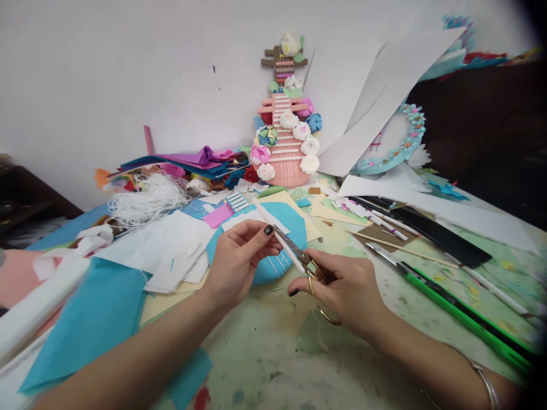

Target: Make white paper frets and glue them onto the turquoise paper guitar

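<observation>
Left hand point(239, 259) pinches a white strip point(267, 219) between thumb and fingertips; grip closed. The strip runs from 11 o'clock down to 5 o'clock, just above frame centre, and its lower end is lost behind the scissors point(304, 259).

Right hand point(346, 287) is closed on the scissors; fingers go through the gold loops and only one loop shows fully, at 6 o'clock of the hand. Blades point to 10 o'clock and lie along the strip, touching it; can't tell whether the blades are parted or shut, too small and overlapped. Bracelet point(485, 382) on the right wrist, partly cut by the frame edge.

Under both hands is a blue disc point(290, 225); the hands hide its lower rim, and a few white lines on it show just under the scissors.

At 12 o'clock, against the wall, is a paper guitar point(287, 165) with paper flowers. White sheets point(363, 102) lean at 1 o'clock, half covering a ring point(399, 149) with a blue edge.

At 10 o'clock is a string tangle point(147, 199), with a stack of coloured paper point(192, 159) behind it; what is in the stack is unreadable.

At 8 o'clock are a blue sheet point(94, 319) and a white roll point(34, 307), both blurred and cut off at the left.

At 4 o'clock is a green cutter point(453, 304); its far end runs into the dark corner. At 3 o'clock are a skewer point(397, 246) and a black strip point(440, 236). The table point(265, 353) is paint-stained.
</observation>
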The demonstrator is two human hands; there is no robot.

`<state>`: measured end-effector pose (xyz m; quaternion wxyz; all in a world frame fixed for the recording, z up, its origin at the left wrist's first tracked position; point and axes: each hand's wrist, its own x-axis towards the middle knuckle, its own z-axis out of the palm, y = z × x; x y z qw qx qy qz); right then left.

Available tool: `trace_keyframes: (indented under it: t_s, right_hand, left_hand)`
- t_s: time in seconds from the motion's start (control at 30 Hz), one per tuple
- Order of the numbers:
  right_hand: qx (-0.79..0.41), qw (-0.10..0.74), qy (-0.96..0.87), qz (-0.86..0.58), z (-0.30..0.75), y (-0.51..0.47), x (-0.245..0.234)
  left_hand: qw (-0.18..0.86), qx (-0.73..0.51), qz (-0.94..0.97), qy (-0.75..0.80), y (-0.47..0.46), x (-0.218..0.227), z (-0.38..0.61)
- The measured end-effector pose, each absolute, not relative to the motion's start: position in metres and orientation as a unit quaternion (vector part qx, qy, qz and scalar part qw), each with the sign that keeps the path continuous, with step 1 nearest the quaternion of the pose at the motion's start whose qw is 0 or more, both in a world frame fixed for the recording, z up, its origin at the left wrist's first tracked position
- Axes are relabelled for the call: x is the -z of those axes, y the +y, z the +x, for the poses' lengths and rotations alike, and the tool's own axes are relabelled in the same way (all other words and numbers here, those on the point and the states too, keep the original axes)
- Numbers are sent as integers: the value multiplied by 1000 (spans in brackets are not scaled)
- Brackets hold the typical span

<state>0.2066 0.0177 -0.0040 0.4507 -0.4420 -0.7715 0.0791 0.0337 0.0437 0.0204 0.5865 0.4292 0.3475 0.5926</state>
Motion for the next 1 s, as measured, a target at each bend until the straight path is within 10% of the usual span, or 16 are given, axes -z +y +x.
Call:
trace_keyframes:
  t_s: [1.0]
  right_hand:
    - [-254, 508, -695, -442, 206, 16, -3]
  left_hand:
    - [540, -555, 496, 393, 41, -28, 29]
